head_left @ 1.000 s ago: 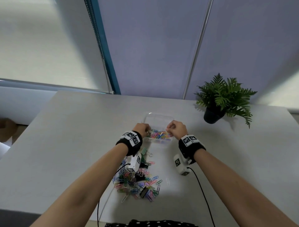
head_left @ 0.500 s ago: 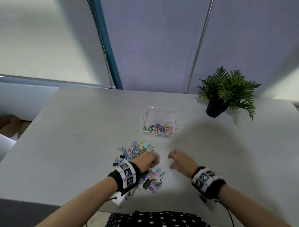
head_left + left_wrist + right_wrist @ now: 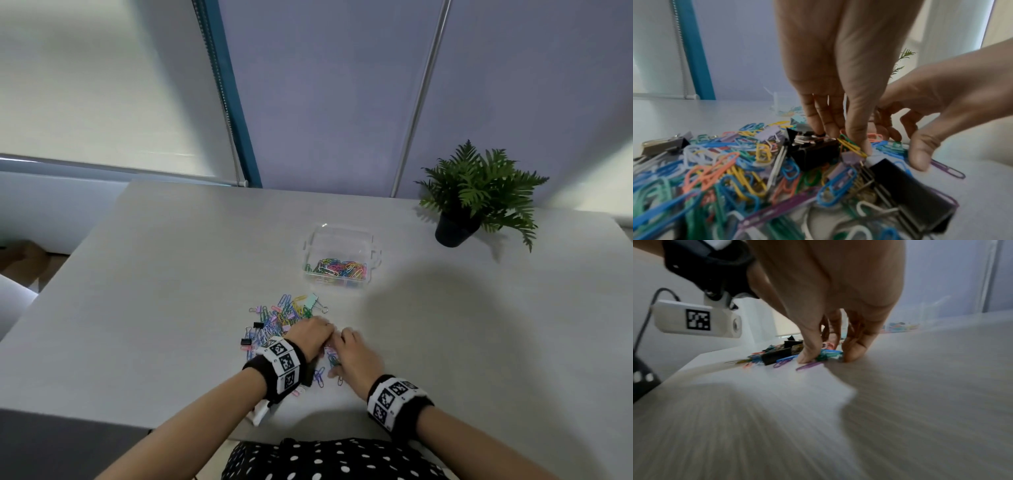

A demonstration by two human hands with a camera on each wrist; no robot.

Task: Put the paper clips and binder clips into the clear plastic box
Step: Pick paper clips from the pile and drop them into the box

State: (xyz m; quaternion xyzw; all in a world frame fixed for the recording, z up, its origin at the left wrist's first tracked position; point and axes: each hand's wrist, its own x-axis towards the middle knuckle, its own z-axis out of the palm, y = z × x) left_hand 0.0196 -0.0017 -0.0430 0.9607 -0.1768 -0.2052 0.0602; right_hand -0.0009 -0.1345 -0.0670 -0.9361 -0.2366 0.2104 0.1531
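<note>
A clear plastic box (image 3: 342,240) stands open mid-table with coloured paper clips (image 3: 339,268) lying in it. Nearer to me lies a pile of paper clips and binder clips (image 3: 282,313). My left hand (image 3: 323,329) reaches down into the pile's right side, thumb and fingers closing on green and yellow clips (image 3: 849,143) beside a black binder clip (image 3: 813,151). My right hand (image 3: 337,353) is right next to it. Its thumb (image 3: 807,356) and fingers bracket a small bunch of blue and green clips (image 3: 828,354) on the table. A purple clip (image 3: 809,365) lies just in front.
A potted fern (image 3: 476,195) stands at the table's (image 3: 154,274) back right. A second black binder clip (image 3: 910,193) lies at the pile's near edge. The left wrist's camera unit (image 3: 696,319) hangs close to the right hand. Wall and window blind rise behind the table.
Both hands have come back from the box to the pile. Half a second ago they were apart above its near edge; now they are down on the clips, side by side.
</note>
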